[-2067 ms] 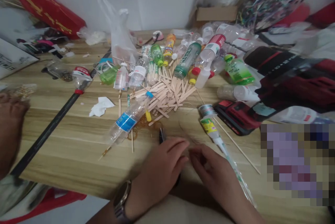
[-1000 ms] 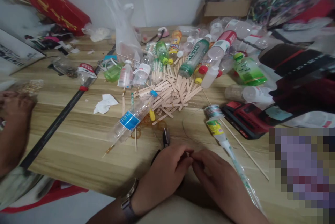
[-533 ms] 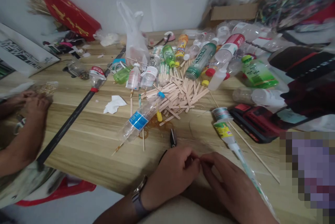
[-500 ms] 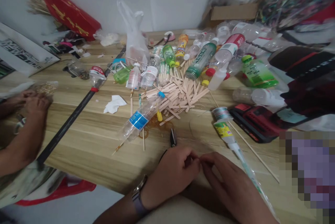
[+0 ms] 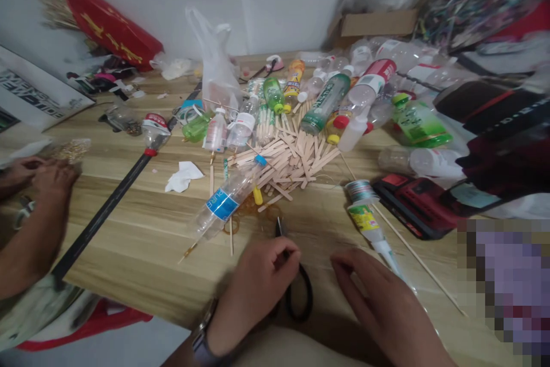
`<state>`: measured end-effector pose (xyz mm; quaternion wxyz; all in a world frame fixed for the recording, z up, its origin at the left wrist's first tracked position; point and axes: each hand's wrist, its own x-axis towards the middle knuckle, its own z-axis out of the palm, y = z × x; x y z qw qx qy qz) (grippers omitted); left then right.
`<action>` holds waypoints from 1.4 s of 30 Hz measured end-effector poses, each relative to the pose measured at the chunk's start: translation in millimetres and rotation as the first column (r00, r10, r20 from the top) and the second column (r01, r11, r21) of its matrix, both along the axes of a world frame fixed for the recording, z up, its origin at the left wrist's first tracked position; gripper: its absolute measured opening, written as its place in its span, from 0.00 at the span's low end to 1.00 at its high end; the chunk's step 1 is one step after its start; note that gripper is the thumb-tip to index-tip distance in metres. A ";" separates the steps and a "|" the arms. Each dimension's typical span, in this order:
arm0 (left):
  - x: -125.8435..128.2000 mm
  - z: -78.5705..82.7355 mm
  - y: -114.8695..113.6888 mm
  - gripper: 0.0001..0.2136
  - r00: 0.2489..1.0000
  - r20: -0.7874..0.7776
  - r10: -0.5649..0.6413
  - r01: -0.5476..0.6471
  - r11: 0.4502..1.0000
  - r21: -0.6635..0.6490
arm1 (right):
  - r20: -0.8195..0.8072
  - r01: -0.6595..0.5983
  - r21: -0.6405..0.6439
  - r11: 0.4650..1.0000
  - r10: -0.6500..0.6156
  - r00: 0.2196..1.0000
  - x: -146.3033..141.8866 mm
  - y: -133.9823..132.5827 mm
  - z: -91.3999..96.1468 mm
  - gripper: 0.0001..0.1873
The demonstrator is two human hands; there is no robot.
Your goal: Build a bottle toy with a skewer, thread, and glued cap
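Observation:
My left hand (image 5: 266, 284), with a watch on its wrist, is curled closed beside the black-handled scissors (image 5: 301, 295) on the wooden table. Whatever its fingers pinch, if anything, is hidden. My right hand (image 5: 378, 295) is apart from it, on the right, its fingertips pressed together; no object can be made out in them. Just beyond lie a clear bottle with a blue label (image 5: 221, 204) and several rubber bands (image 5: 253, 206). A bottle piece with a yellow label (image 5: 364, 218) and a thin wooden stick (image 5: 415, 255) are nearest my right hand.
A heap of wooden craft sticks (image 5: 296, 158) lies mid-table, with many plastic bottles (image 5: 326, 103) behind. At right rests a red-and-black power tool (image 5: 415, 204). A black tube (image 5: 103, 212) crosses the left side, near another person's hands (image 5: 54, 175).
My hands have separated from where their fingertips met; the left moved left and the right stayed about where it was. More of the scissors now shows. The view has shifted slightly.

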<state>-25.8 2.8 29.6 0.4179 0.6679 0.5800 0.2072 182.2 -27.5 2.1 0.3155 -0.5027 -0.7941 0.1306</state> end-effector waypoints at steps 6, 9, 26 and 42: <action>-11.7 -4.2 9.3 0.10 0.980 -0.198 0.035 0.008 0.977 0.214 | 0.022 0.042 -0.004 0.999 -0.041 0.999 -1.7 8.6 -0.7 0.09; -20.5 -2.2 12.6 0.10 0.977 -0.202 0.066 0.000 0.952 0.307 | 0.029 0.058 -0.019 0.998 -0.057 0.998 4.3 11.3 -5.4 0.08; 29.4 8.9 5.6 0.14 0.953 -0.032 -0.303 0.302 0.925 0.230 | -0.034 0.043 -0.014 0.999 -0.044 0.998 5.5 11.8 3.4 0.06; -1.8 22.0 56.1 0.11 0.964 0.245 -0.100 0.061 0.985 0.161 | 0.283 -0.350 -0.313 0.883 0.439 0.853 -58.3 -6.5 1.6 0.18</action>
